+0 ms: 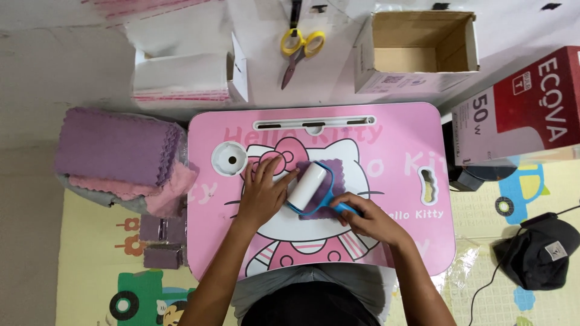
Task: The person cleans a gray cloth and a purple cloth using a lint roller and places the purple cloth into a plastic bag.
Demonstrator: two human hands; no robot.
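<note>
The scene is bright and evenly lit, with soft light that seems to come from above. Shadows are weak; a small one lies under the hands (266, 193) and beside the box (417, 51). The pink table (393, 139) shows a mild sheen but no hard glare. Focus is sharp in the middle. Straight lines bend a little near the edges.

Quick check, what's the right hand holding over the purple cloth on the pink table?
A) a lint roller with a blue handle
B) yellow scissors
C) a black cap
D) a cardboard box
A: the right hand grips the blue handle of the lint roller, whose white roll lies on the purple cloth; the left hand presses flat beside it, and the scissors lie off the table.
</note>
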